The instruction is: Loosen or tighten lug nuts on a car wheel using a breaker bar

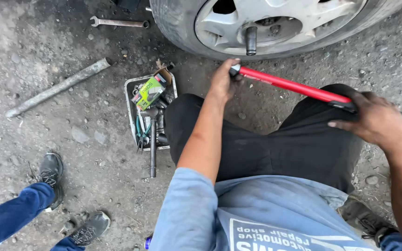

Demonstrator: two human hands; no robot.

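Blue-grey cloth of the person's shirt fills the bottom of the view, with black trousers over the bent knees above it. From there the left hand (224,81) reaches forward and closes around the head end of a long wrench (298,88), a slim round bar painted glossy red with a dark metal tip. The right hand (373,118) wraps the dark grip at the other end, fingers curled over it, so the bar runs slantwise across the knees. Just beyond the left hand stands a car wheel (266,23), its silver alloy spokes dull and scuffed, with a black socket (251,40) standing out from the hub; whether the wrench tip touches the socket is hard to tell.

Left of the knee sits a shallow metal tray (129,100), grimy and crammed with sockets, a steel bar and a small green carton (149,91). Farther left a rough grey pipe (59,87) lies on the ground, and a steel spanner (117,22) rests near the tyre. Gravelly dirt (47,46), grey and oil-dark, covers everything. Another person's blue trouser legs and worn black shoes (52,174) stand at lower left.
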